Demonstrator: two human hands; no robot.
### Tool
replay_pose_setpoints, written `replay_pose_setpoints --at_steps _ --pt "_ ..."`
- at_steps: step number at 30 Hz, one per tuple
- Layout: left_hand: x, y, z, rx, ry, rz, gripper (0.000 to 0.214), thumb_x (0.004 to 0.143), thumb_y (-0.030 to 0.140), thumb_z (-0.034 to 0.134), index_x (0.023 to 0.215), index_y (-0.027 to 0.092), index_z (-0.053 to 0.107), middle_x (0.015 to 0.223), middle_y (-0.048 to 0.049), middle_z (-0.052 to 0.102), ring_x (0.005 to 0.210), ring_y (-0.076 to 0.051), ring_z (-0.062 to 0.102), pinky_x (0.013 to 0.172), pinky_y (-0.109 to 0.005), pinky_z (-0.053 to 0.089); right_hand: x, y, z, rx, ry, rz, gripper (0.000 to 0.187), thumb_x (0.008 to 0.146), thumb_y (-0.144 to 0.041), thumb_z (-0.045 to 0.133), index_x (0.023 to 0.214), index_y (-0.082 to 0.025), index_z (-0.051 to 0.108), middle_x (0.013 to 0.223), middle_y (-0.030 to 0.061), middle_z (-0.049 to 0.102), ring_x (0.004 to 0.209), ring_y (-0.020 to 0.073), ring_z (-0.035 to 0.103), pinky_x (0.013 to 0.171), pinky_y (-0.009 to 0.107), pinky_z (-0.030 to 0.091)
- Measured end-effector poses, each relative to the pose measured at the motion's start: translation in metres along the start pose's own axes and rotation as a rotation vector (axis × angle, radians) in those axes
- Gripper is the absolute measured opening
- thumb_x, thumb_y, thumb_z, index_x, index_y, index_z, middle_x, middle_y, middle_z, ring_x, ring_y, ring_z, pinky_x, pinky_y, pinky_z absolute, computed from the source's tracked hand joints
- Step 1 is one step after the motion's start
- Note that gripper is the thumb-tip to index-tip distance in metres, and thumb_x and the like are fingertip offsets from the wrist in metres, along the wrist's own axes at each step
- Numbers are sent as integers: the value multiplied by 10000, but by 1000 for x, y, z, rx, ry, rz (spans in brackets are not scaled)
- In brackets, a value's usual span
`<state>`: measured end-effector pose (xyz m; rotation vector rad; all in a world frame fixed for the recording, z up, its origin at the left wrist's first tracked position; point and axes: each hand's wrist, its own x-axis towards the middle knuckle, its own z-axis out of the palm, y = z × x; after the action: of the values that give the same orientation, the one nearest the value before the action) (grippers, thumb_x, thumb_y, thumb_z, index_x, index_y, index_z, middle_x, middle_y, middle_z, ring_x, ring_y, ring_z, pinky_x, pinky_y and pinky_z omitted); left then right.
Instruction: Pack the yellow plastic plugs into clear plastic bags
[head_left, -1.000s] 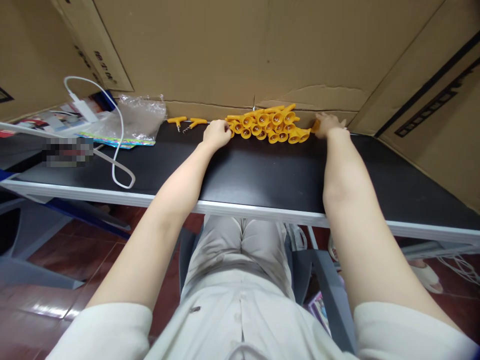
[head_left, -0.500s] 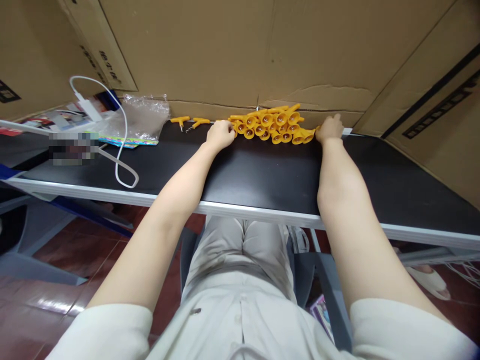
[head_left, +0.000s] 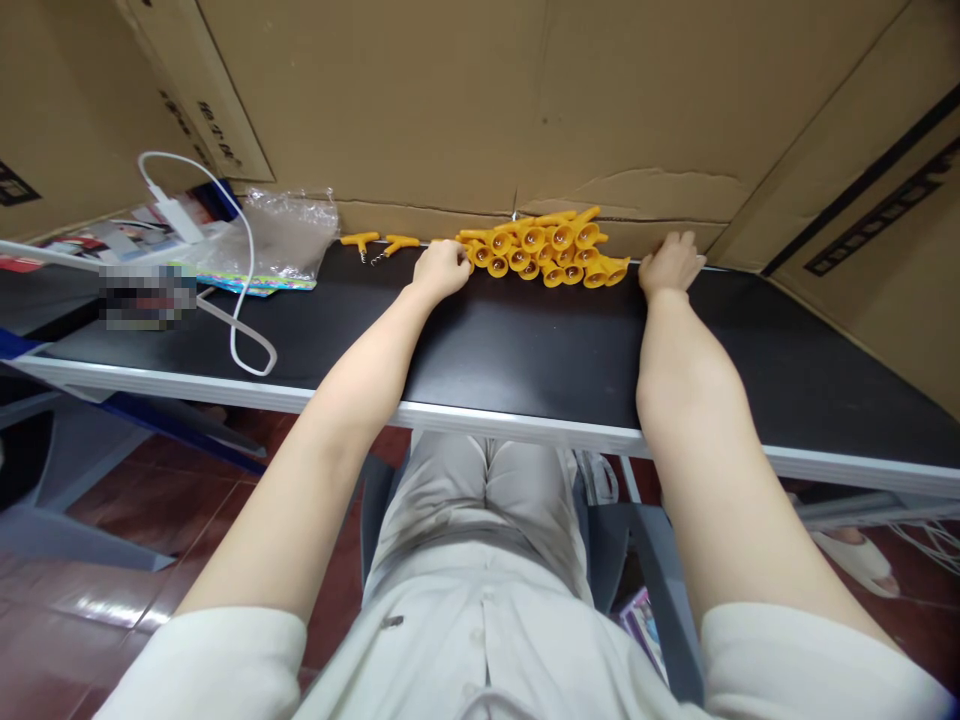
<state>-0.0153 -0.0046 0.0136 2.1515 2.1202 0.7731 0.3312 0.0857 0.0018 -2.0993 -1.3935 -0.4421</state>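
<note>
A heap of yellow plastic corkscrews (head_left: 534, 250) lies at the back of the black tabletop, with the round bell-shaped ends facing me. My left hand (head_left: 442, 268) is at the heap's left end, its fingers curled and closed against the nearest corkscrew. What its fingertips hold, if anything, is hidden. Just right of the heap, my right hand (head_left: 671, 265) rests by the cardboard with its fingers spread, holding nothing and apart from the corkscrews. Left of my left hand lie two yellow T-handles with metal spirals, a left one (head_left: 361, 242) and a right one (head_left: 400, 244).
A cardboard wall (head_left: 420, 110) rises behind the black tabletop (head_left: 525, 340), and more cardboard stands at both sides. On the left are a clear plastic bag (head_left: 289, 235), a white cable (head_left: 234, 330) and colourful papers. A metal edge (head_left: 517, 420) runs along the front.
My right hand has moved slightly right, away from the heap's right end, and its fingers have spread. My left hand and the corkscrews have stayed in place.
</note>
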Motion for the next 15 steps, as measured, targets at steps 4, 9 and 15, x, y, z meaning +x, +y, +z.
replay_pose_setpoints --at_steps 4,9,15 --pt "-1 0 0 -3 -9 0 355 982 213 496 1169 170 795 1217 -146 776 1195 -307 677 1097 -398 526 -1 7 3 68 56 9 512 945 8 705 1450 -73 680 1529 278 595 1344 309 696 1100 409 487" --pt "-1 1 0 -9 -15 0 371 972 225 506 1192 170 799 1221 -153 774 1219 -324 671 1125 -423 517 2 14 5 220 -25 136 529 937 11 697 1464 -14 655 1515 305 620 1339 292 702 1077 354 516" --pt "-1 1 -1 -6 -28 -1 381 975 235 503 1211 169 794 1249 -147 771 1239 -324 674 1138 -423 514 5 22 -4 331 -271 180 468 987 -119 749 1442 -22 694 1470 265 688 1397 313 682 1164 398 521"
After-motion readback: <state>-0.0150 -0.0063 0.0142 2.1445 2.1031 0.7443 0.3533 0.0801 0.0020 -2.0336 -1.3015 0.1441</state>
